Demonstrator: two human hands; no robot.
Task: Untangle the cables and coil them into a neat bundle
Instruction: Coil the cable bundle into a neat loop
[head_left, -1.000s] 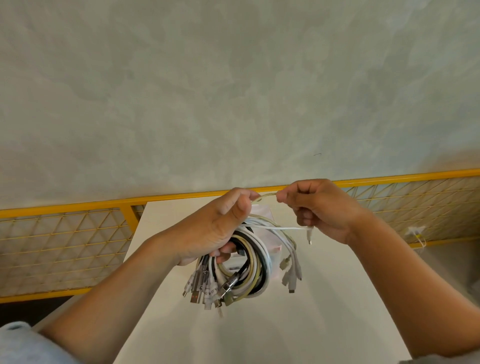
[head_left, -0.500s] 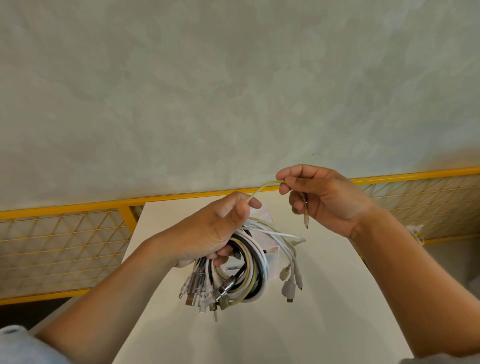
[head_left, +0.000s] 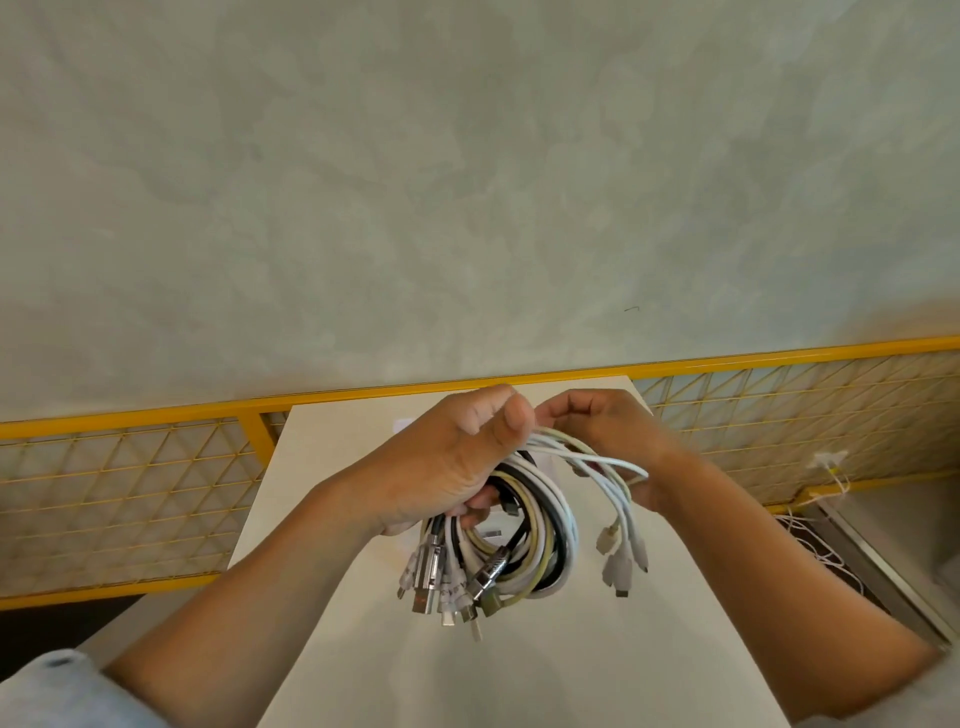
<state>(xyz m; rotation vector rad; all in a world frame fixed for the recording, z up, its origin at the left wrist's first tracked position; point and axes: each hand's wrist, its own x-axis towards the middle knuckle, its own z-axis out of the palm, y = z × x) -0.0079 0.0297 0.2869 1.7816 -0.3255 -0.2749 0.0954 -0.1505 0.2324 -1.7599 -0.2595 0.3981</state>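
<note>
Soft, even light, fairly bright, no hard glare; small glints on cables (head_left: 545, 501) above table (head_left: 519, 670). Faint diffuse shadow mid-table. Left of table v. dark. Wide-angle bows yellow rail (head_left: 156, 414) behind table. Corners slightly soft.

Left hand (head_left: 452, 460) in a closed grip, right hand (head_left: 610, 431) curled beside its thumb.

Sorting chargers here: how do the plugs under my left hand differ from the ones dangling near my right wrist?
The plugs under the left hand are many, tightly bunched, several metal-cased. The plugs near the right hand are few, spread apart, pale plastic. Both groups dangle above the table.
</note>
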